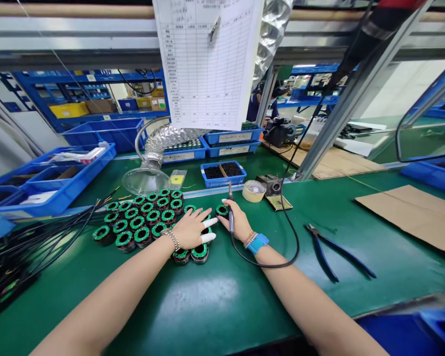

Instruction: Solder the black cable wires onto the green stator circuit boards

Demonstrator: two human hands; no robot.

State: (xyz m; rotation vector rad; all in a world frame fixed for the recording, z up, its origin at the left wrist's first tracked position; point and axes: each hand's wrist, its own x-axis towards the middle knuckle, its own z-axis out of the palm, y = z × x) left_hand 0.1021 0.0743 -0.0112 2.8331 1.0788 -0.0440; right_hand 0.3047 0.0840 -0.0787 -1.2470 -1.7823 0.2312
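Observation:
My left hand [189, 230] lies with fingers spread over the right side of a group of motor stators [137, 222]. These are short dark cylinders with green ring-shaped boards on top. White finger cots cover two of its fingers, and those fingers hide some stators. My right hand [240, 221] is closed around a soldering iron [231, 225], its tip pointing up and away from me. A black cable [297, 232] loops from its lower end over my right forearm. One separate stator [221, 210] stands at my right fingertips; whether they grip it I cannot tell.
Blue-handled cutters [326, 252] lie to the right, near a cardboard sheet [415, 217]. Behind are a blue bin of black parts [222, 174], a round tin [254, 191] and a fume hose [154, 153]. Black cables [59, 237] lie left. A paper form [209, 64] hangs ahead.

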